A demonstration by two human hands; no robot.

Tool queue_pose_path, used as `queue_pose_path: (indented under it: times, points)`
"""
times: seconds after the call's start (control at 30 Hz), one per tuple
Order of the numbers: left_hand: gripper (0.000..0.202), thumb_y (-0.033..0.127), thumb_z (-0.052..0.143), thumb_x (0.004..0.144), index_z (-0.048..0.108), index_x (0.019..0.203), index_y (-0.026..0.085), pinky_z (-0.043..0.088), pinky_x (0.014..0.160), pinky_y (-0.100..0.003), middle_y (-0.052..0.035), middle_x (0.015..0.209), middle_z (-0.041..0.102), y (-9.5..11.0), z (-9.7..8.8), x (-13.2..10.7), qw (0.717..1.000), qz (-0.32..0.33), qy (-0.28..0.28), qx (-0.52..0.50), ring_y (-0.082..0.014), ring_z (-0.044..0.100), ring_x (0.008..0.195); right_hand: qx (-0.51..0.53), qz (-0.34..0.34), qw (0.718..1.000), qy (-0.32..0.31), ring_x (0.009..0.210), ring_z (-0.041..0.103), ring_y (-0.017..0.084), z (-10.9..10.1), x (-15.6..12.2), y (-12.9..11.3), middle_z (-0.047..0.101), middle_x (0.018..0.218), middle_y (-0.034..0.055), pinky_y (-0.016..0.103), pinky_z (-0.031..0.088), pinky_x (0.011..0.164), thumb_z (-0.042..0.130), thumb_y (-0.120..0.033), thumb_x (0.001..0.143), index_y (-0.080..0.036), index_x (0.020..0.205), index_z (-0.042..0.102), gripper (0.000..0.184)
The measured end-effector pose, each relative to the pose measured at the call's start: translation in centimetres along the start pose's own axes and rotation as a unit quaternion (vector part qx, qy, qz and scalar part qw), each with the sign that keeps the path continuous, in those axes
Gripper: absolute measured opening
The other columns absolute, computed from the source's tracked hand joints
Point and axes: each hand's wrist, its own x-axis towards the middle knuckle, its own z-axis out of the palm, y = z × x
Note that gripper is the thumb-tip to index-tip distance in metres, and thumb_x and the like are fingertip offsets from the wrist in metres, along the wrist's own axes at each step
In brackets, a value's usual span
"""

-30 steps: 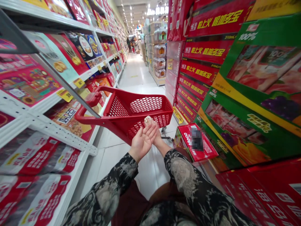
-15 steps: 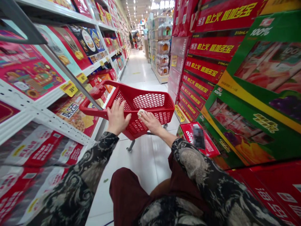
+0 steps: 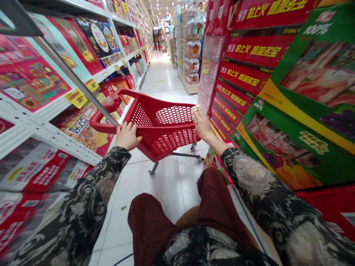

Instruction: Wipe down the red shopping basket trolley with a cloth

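Right hand (image 3: 202,123) farther along red plastic cart (image 3: 166,127)

White wire-edged shelving (image 3: 55,136) with packaged boxes (image 3: 80,127) left; stacked red cartons marked 16 (image 3: 244,51), green juice cartons (image 3: 310,122) right; tiled floor (image 3: 163,81); distant shoppers (image 3: 156,40).

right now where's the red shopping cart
In the head view, the red shopping cart stands straight ahead on the tiled floor, between white shelves on the left and stacked red cartons on the right, with the left hand on its near rim and the right hand at its right edge.

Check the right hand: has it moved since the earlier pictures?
Yes: the right hand has moved forward and rightward, closer to the red cartons stacked along the aisle's right side.
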Motion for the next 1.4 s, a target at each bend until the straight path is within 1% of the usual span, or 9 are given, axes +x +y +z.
queue_pose_path:
  times: [0.13,0.27,0.47,0.57,0.7,0.9,1.0,1.2,1.4]
  points:
    - [0.069,0.037,0.045,0.077,0.038,0.137,0.005,0.013,0.111,-0.052,-0.0216,0.146,0.035,0.1,1.4,-0.7,1.000,-0.009,0.013,-0.002,-0.0347,0.022,0.139,0.105,-0.011,0.994,0.001,0.142,0.024,0.014,4.2,-7.0,-9.0,0.037,0.149,0.0077,0.036,0.027,0.116,0.031,-0.012,0.094,-0.016,0.137,0.045,0.046]
    - [0.063,0.034,0.043,0.079,0.041,0.136,0.007,0.015,0.109,-0.052,-0.0212,0.143,0.040,0.5,1.2,-1.7,0.999,0.012,0.042,-0.005,-0.0342,0.028,0.136,0.130,-0.121,0.974,-0.139,0.139,0.031,0.018,5.3,-11.8,-13.4,0.045,0.144,0.0065,0.037,0.030,0.113,0.041,-0.013,0.092,-0.021,0.128,0.056,0.040]
    - [0.049,0.034,0.042,0.082,0.052,0.124,0.011,0.026,0.099,-0.054,-0.0203,0.127,0.055,2.0,0.2,-2.7,0.996,0.008,0.086,-0.005,-0.0356,0.040,0.124,0.068,-0.028,0.993,-0.091,0.145,0.014,0.019,3.4,-5.2,-12.9,0.029,0.153,0.0075,0.042,0.020,0.117,0.036,-0.007,0.090,-0.017,0.139,0.042,0.050]
    - [0.049,0.031,0.043,0.081,0.052,0.125,0.010,0.025,0.099,-0.054,-0.0204,0.127,0.054,2.6,0.0,-3.1,0.995,0.010,0.096,-0.009,-0.0356,0.039,0.124,0.037,-0.051,0.988,-0.144,0.143,0.020,0.021,3.9,-2.5,-13.1,0.030,0.152,0.0085,0.044,0.023,0.115,0.034,-0.007,0.091,-0.016,0.139,0.043,0.049]
    - [0.052,0.026,0.044,0.080,0.049,0.130,0.011,0.024,0.100,-0.053,-0.0196,0.132,0.051,3.0,-0.2,-3.7,0.995,0.022,0.091,-0.020,-0.0344,0.038,0.127,0.006,-0.079,0.974,-0.213,0.141,0.026,0.023,4.2,-2.6,-10.7,0.032,0.151,0.0088,0.047,0.027,0.112,0.034,-0.008,0.092,-0.017,0.137,0.045,0.047]
    - [0.054,0.025,0.043,0.080,0.048,0.131,0.009,0.022,0.103,-0.054,-0.0203,0.134,0.050,3.4,0.0,-3.9,0.994,0.007,0.099,-0.036,-0.0347,0.036,0.128,-0.047,0.054,0.979,-0.191,0.140,0.027,0.026,2.2,-3.4,-4.5,0.031,0.151,0.0121,0.053,0.026,0.110,0.031,-0.010,0.093,-0.015,0.137,0.044,0.047]
    - [0.055,0.025,0.044,0.079,0.048,0.132,0.010,0.021,0.104,-0.054,-0.0198,0.135,0.049,3.6,0.2,-3.8,0.993,-0.006,0.104,-0.049,-0.0348,0.035,0.130,-0.041,0.063,0.984,-0.165,0.141,0.024,0.026,2.5,-4.0,-5.3,0.029,0.152,0.0122,0.050,0.027,0.110,0.030,-0.010,0.093,-0.013,0.138,0.042,0.047]
    - [0.057,0.026,0.045,0.079,0.046,0.133,0.008,0.017,0.107,-0.054,-0.0206,0.138,0.045,3.8,0.6,-4.1,0.993,-0.014,0.107,-0.051,-0.0344,0.032,0.132,0.036,-0.059,0.984,-0.161,0.144,0.015,0.018,5.3,-4.9,-10.2,0.026,0.154,0.0096,0.038,0.022,0.115,0.029,-0.006,0.092,-0.013,0.142,0.037,0.051]
    - [0.060,0.026,0.048,0.076,0.046,0.133,0.007,0.015,0.108,-0.056,-0.0220,0.140,0.043,4.8,0.3,-4.5,0.991,-0.023,0.105,-0.076,-0.0355,0.029,0.134,0.032,-0.039,0.980,-0.192,0.143,0.019,0.020,5.2,-4.6,-9.5,0.025,0.154,0.0079,0.040,0.023,0.114,0.031,-0.008,0.093,-0.017,0.141,0.038,0.050]
